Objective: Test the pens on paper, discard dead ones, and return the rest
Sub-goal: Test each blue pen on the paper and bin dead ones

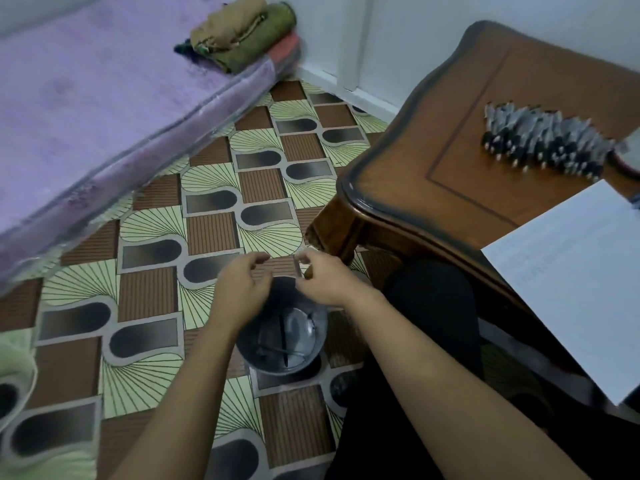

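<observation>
Observed from beside the seated person: both hands are held low over a dark round bin (322, 329) standing on the patterned floor covering (156, 237).

Right hand (325, 278): thumb and fingers pinch a thin clear pen (298, 267) near its lower part. The pen stands roughly upright, just above the far rim of the bin. Blur hides its tip and any cap.

Left hand (242, 284): hangs just left of the right hand, apart from the pen, above the bin's left rim. Fingers are loosely curled and relaxed, closed on nothing that I can make out.

Bin contents: at least one dark pen (283, 341) lies inside against the shiny bottom. Further thin items lie there, but the count cannot be told.

Table (433, 168): brown wood with a curved, raised edge, to the person's right. A tight row of pens (543, 143) lies side by side on its far part, dark ends toward the person. A white sheet of paper (571, 282) lies nearer, overhanging the near edge; faint marks on it are too blurred to read.

A leg in black (426, 299) is bent between bin and table.

A mattress (86, 98) with a purple cover lies on the floor to the left, with folded cloths (246, 32) stacked at its far corner
</observation>
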Tool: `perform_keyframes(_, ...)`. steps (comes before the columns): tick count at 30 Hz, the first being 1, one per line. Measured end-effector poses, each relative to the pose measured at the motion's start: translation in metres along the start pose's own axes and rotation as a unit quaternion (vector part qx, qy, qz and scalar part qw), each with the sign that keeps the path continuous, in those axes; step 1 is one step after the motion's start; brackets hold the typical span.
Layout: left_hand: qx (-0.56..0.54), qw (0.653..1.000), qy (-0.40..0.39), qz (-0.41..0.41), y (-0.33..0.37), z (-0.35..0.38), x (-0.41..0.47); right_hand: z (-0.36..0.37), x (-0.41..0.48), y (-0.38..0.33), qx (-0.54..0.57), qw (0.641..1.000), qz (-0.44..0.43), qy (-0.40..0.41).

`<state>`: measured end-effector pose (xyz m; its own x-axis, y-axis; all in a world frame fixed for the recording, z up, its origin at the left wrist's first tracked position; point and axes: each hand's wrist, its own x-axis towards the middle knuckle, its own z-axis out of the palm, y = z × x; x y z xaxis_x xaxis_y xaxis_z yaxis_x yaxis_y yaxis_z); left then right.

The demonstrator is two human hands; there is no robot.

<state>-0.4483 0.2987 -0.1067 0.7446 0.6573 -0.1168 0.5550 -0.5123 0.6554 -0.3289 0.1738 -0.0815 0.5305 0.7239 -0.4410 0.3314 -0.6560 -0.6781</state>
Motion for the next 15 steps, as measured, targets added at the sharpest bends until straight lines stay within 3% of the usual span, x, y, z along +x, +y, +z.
perform_keyframes(9, 0.024, 0.971, 0.008, 0.237, 0.156, -0.025, 0.024, -0.142, -0.091, 0.028, 0.165, 0.963, -0.060, 0.205)
perform_keyframes(15, 0.020, 0.932, -0.050, 0.359, 0.257, 0.022, 0.022, -0.205, -0.163, 0.096, 0.183, 0.929, -0.015, 0.322)
